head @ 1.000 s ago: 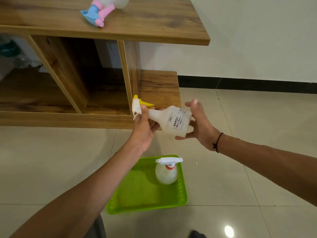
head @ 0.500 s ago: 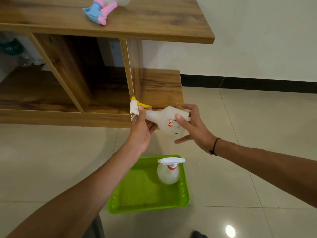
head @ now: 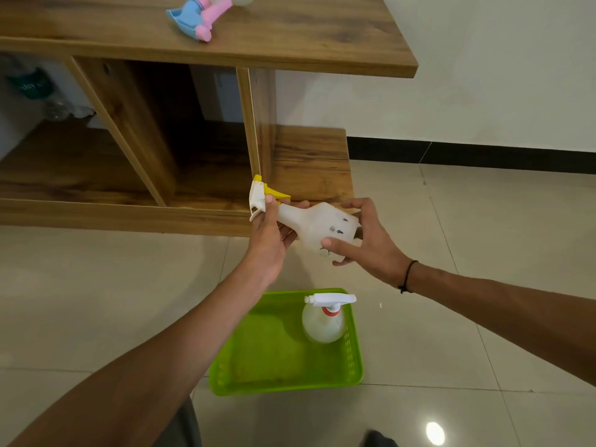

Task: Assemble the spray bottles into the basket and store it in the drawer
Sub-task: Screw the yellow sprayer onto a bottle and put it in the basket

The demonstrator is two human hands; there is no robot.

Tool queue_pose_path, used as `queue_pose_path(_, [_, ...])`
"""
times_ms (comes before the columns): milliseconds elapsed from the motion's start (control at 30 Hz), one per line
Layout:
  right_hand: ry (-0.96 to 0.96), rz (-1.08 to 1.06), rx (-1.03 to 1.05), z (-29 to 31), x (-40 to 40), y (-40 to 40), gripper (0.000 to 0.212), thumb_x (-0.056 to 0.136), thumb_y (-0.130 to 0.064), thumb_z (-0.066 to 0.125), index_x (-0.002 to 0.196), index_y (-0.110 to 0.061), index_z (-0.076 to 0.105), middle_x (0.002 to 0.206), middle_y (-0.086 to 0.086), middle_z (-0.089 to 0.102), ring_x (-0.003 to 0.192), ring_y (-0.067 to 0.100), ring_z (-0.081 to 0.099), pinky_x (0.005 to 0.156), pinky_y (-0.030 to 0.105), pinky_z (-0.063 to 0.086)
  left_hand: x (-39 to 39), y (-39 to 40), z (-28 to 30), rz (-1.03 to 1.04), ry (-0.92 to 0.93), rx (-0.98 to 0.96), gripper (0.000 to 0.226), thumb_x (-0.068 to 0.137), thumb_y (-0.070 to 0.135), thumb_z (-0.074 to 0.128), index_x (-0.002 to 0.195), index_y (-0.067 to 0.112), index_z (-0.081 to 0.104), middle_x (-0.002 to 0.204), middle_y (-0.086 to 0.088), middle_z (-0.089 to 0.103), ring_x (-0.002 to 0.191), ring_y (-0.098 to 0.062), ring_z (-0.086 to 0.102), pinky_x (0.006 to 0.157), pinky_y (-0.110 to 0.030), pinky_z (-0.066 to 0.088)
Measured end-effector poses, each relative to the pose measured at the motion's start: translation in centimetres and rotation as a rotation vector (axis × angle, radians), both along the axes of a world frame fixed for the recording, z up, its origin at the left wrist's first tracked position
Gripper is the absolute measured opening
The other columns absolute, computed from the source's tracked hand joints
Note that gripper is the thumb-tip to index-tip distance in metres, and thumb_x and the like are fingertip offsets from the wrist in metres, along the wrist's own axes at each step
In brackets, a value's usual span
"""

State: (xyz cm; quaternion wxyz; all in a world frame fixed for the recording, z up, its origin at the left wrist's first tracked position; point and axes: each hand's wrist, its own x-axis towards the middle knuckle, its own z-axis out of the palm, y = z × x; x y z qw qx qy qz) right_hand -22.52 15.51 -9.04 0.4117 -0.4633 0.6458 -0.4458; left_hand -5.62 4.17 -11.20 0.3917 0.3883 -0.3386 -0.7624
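I hold a translucent white spray bottle (head: 314, 225) sideways in the air above the floor. Its yellow-and-white spray head (head: 260, 195) points left. My left hand (head: 269, 235) grips the neck just below the head. My right hand (head: 364, 237) wraps the bottle's base with fingers and thumb. Below them a green plastic basket (head: 258, 379) sits on the floor. A second bottle with a white spray head and red collar (head: 324, 321) stands upright in the basket's far right corner. A pink-and-blue spray head (head: 196, 17) lies on the wooden cabinet top.
The wooden cabinet (head: 290, 53) stands ahead with open compartments; its lower shelf (head: 309, 162) is right behind the held bottle. Clear plastic items (head: 29, 88) sit in the far left compartment. Tiled floor (head: 483, 253) stretches right to a white wall with a black skirting.
The bottle has been turned about its long axis: its printed label no longer faces me. My right hand shifted its grip round the base. The left hand stayed on the neck.
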Motion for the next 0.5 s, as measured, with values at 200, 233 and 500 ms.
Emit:
queue_pose_path(200, [-0.408,-0.098,0.210,0.4,1.0,-0.5,0.067,0.086,-0.058,0.075,0.127,-0.012,0.049,0.125,0.019,0.068,0.099,0.037,0.078,0.074,0.054,0.066,0.5,-0.4,0.6,-0.011,0.003,-0.014,0.035,0.111,0.049,0.043,0.107,0.019,0.059,0.117,-0.015,0.080,0.112,-0.028,0.078,0.093,-0.043,0.060])
queue_pose_path(233, [-0.382,-0.094,0.189,0.4,1.1,-0.5,0.067,0.087,-0.058,0.076,0.129,-0.015,0.047,0.127,0.015,0.066,0.102,0.033,0.078,0.076,0.055,0.066,0.6,-0.3,0.6,-0.003,0.001,-0.018,0.034,0.111,0.048,0.043,0.106,0.019,0.059,0.117,-0.016,0.080,0.113,-0.030,0.077,0.094,-0.044,0.060])
queue_pose_path(500, [0.348,0.175,0.074,0.2,1.7,-1.5,0.090,0.058,-0.071,0.088,0.123,-0.032,0.040,0.115,-0.011,0.064,0.089,0.008,0.075,0.064,0.022,0.061,1.5,-0.2,1.1,0.007,-0.011,-0.025,0.034,0.111,0.048,0.046,0.102,0.018,0.059,0.114,-0.013,0.081,0.110,-0.027,0.078,0.091,-0.041,0.062])
